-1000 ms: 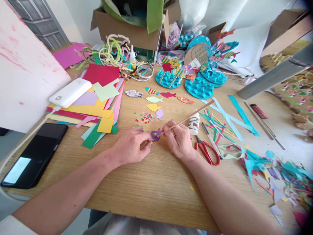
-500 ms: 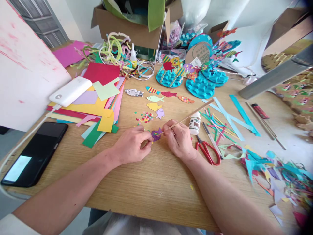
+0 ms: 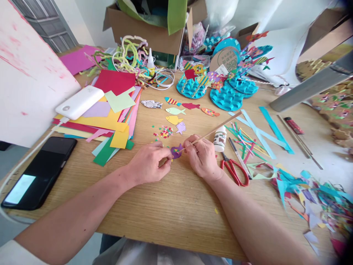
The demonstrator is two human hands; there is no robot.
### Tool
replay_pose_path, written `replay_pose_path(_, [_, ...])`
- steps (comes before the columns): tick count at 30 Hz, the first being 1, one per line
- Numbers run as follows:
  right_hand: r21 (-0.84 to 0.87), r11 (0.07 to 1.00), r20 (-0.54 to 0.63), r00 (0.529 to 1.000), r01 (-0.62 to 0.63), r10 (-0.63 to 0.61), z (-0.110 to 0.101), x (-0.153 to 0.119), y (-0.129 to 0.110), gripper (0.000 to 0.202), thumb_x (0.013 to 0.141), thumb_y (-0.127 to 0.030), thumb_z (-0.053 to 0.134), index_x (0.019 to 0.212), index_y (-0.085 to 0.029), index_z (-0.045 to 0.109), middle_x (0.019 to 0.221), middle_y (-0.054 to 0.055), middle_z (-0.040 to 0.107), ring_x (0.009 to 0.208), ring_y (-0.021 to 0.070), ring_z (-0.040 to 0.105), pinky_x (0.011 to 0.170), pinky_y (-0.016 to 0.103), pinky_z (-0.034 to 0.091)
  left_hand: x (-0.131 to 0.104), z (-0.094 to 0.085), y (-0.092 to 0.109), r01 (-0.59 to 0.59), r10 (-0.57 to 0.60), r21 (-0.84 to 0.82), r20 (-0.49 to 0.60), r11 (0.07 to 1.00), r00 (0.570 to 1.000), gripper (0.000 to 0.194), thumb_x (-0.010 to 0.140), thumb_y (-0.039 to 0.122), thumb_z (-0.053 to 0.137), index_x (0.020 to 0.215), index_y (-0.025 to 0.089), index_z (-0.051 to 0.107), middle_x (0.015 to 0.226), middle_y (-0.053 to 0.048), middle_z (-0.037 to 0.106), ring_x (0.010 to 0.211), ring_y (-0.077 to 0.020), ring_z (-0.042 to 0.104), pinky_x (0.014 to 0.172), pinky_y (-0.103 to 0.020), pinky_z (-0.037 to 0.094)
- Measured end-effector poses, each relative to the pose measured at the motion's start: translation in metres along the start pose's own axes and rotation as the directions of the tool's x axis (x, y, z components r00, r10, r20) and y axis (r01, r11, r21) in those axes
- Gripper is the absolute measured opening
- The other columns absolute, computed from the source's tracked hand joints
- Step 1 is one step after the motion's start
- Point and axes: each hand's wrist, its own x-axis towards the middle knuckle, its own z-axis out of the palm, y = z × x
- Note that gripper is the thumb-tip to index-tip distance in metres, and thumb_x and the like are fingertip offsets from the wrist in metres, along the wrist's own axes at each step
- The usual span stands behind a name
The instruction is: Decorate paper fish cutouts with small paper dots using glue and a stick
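Observation:
A small purple paper fish point(image 3: 175, 152) with bits of coloured paper on it lies on the table between my hands. My left hand point(image 3: 151, 162) has its fingertips closed at the fish's left edge. In my right hand point(image 3: 200, 154) a thin wooden stick point(image 3: 217, 128) is pinched like a pen, its lower tip on the fish. Just beyond is a little pile of confetti-like paper bits point(image 3: 165, 132). Above it lie several cut-out paper fish, among them a yellow fish point(image 3: 173, 120) and a lilac fish point(image 3: 181, 127).
Right of my right hand are a white bottle point(image 3: 220, 139), red-handled scissors point(image 3: 235, 170) and paper strips. Paper scraps point(image 3: 311, 198) cover the right side. Leftward sit stacked coloured papers point(image 3: 110, 121), a power bank point(image 3: 79, 102) and a phone point(image 3: 40, 173). Blue egg-tray pieces point(image 3: 226, 96) stand behind.

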Motion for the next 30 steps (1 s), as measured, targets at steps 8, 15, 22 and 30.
replay_pose_path(8, [-0.007, 1.000, -0.006, 1.000, -0.001, 0.001, 0.0001, -0.0002, 0.0005, 0.025, 0.092, -0.016, 0.040, 0.069, -0.022, 0.047, 0.067, 0.003, 0.061, 0.060, 0.0153, 0.057, 0.060, 0.029, 0.043, -0.0004, -0.0006, 0.0006, -0.010, 0.010, 0.010, -0.006, 1.000, 1.000, 0.012, 0.080, 0.010, 0.054, 0.080, 0.016, 0.064, 0.069, -0.003, 0.066, 0.069, -0.0165, 0.058, 0.062, -0.027, 0.048])
replay_pose_path(15, [-0.017, 1.000, -0.014, 1.000, 0.019, -0.019, 0.0006, 0.0001, 0.0005, 0.025, 0.092, -0.014, 0.040, 0.069, -0.022, 0.046, 0.066, 0.003, 0.060, 0.059, 0.0147, 0.056, 0.059, 0.028, 0.043, -0.0006, -0.0006, 0.0005, -0.011, 0.011, 0.006, -0.003, 1.000, 1.000, 0.012, 0.080, 0.010, 0.054, 0.081, 0.015, 0.065, 0.069, -0.004, 0.066, 0.069, -0.0171, 0.058, 0.062, -0.028, 0.049])
replay_pose_path(22, [-0.017, 1.000, -0.015, 1.000, 0.022, -0.022, 0.0005, -0.0001, 0.0004, 0.025, 0.092, -0.015, 0.040, 0.070, -0.022, 0.046, 0.066, 0.004, 0.061, 0.059, 0.0152, 0.056, 0.059, 0.029, 0.043, 0.0008, 0.0000, 0.0005, -0.007, 0.007, 0.002, -0.003, 1.000, 1.000, 0.011, 0.080, 0.010, 0.054, 0.081, 0.014, 0.065, 0.070, -0.004, 0.067, 0.069, -0.0176, 0.058, 0.062, -0.029, 0.049])
replay_pose_path(30, [-0.021, 1.000, -0.006, 1.000, 0.006, -0.006, 0.0002, 0.0002, -0.0001, 0.026, 0.093, -0.016, 0.039, 0.069, -0.022, 0.047, 0.066, 0.004, 0.062, 0.059, 0.0151, 0.057, 0.059, 0.029, 0.043, 0.0001, -0.0007, 0.0003, -0.012, 0.012, 0.001, -0.005, 1.000, 1.000, 0.011, 0.080, 0.010, 0.055, 0.080, 0.014, 0.065, 0.070, -0.004, 0.066, 0.069, -0.0177, 0.059, 0.063, -0.028, 0.049])
